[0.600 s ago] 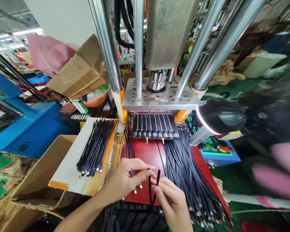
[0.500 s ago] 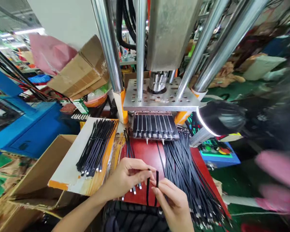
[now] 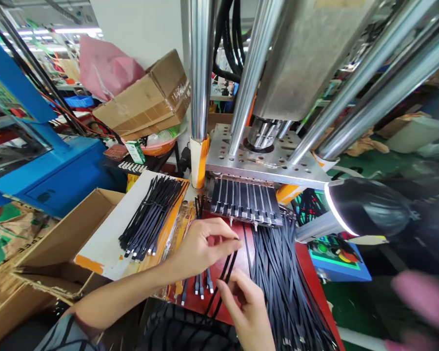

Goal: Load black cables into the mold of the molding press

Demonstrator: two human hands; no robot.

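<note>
Head view, over the red plate (image 3: 227,234): left hand (image 3: 201,246) and right hand (image 3: 247,309) each pinch a doubled black cable (image 3: 223,278). Tied bundle (image 3: 151,217) lies done on the board (image 3: 106,243); loose cables (image 3: 281,273) remain right. Mold (image 3: 246,207) holds strips. Cable ends are hidden behind fingers.

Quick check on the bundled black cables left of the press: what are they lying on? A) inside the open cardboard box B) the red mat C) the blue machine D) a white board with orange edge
D: the bundle of black cables lies on the white board with orange edging, which rests over the cardboard box; the left hand and right hand hold a separate cable over the red mat.
</note>
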